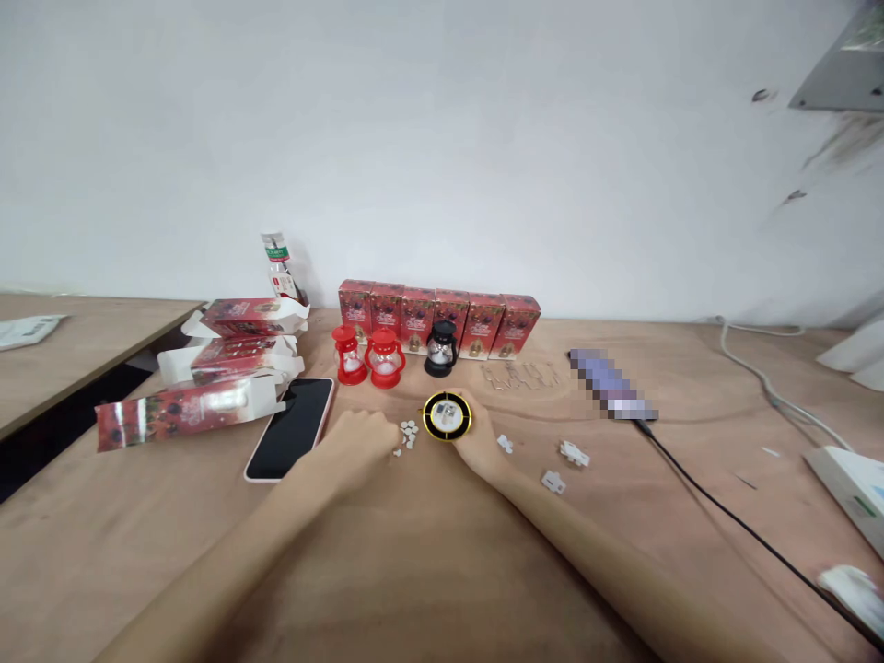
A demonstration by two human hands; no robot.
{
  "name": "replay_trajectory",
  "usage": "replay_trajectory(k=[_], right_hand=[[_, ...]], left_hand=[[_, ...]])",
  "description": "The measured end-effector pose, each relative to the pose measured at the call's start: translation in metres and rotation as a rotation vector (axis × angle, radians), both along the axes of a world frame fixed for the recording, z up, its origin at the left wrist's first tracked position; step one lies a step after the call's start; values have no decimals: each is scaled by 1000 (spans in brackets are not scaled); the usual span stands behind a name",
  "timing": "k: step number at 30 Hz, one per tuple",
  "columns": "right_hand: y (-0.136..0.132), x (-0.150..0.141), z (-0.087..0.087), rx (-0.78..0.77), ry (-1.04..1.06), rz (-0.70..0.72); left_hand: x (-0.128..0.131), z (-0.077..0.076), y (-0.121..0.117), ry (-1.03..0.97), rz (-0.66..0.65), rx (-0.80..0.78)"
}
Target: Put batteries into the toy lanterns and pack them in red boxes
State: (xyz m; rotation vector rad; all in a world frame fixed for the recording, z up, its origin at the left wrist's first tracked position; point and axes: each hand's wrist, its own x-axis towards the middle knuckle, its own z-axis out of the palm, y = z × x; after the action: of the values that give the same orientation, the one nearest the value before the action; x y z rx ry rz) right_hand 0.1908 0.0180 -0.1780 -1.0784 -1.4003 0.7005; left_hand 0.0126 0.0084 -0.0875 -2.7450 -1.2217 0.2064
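Head view: the right hand point(482, 447) is holding a round black piece with a gold rim and white centre point(447, 416), while the left hand point(363, 433), fingers curled, is lying just beside small white discs point(410, 429); cannot tell whether it is gripping any. Beyond the hands, two red lanterns with clear globes point(385, 361) and one black lantern point(440, 352) are standing, apparently complete. The held piece is seemingly remaining unfinished, with white plastic fittings point(574, 453) lying loose right of the right hand.
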Motion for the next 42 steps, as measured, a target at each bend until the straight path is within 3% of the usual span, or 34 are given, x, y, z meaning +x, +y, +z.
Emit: replay_trajectory(k=[10,15,17,21,26,42], right_hand=[[-1,0,2,-3,-8,16],[-2,0,2,-7,-16,21],[-2,0,2,-10,-20,24],[-2,-1,1,-15,-26,35],[-5,-2,4,-24,-55,73],[-9,1,7,-19,-143,95]], left_hand=[[9,-24,4,-2,-22,67],[-1,-13,11,-57,10,148],[-4,-6,9,-195,21,253],[0,1,-2,-548,-166,472],[9,-5,-8,-568,-306,525],[15,-15,-7,-594,-342,561]])
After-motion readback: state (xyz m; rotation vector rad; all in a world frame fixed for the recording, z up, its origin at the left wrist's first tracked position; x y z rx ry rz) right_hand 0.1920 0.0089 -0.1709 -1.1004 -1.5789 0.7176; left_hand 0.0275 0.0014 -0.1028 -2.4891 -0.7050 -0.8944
